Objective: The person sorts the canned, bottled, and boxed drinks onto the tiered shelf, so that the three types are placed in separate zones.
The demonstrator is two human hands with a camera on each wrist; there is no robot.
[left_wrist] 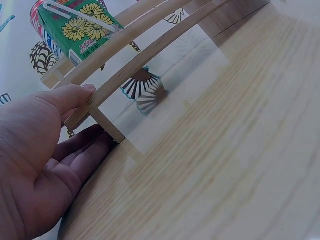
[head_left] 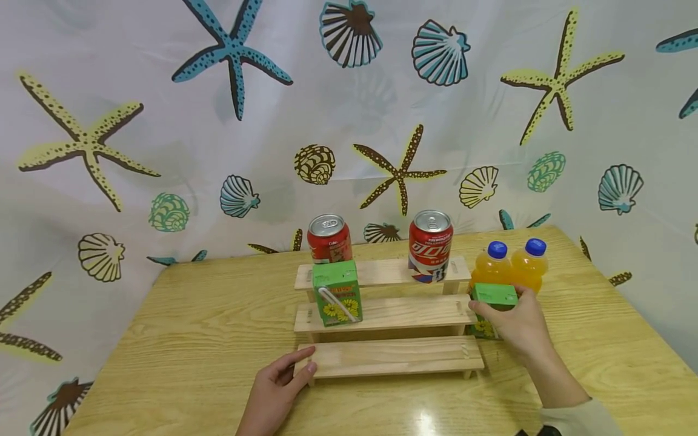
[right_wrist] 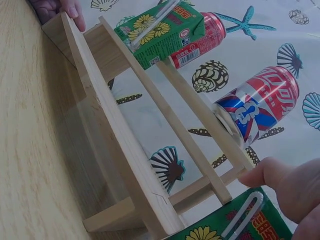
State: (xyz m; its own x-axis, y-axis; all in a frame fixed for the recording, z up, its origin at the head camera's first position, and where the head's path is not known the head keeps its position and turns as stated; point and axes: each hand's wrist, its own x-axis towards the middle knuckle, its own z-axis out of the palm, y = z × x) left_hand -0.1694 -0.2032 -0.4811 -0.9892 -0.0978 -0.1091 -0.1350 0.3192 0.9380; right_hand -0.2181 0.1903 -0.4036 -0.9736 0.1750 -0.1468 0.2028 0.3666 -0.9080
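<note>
Right hand [head_left: 520, 324]: pinching 1 green carton [head_left: 495, 293], right of 1 three-step wooden rack [head_left: 409, 310] | left hand [head_left: 277, 389]: gripping near step [head_left: 389, 357], left end | second carton [head_left: 336, 295]: middle step, left | 2 red cans [head_left: 431, 245]: far step | 2 orange bottles [head_left: 530, 265]: far right

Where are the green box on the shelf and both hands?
Green box [head_left: 345, 295]: head view, front face.
Left hand [head_left: 274, 387]: head view, back of hand.
Right hand [head_left: 520, 324]: head view, back of hand.
</note>
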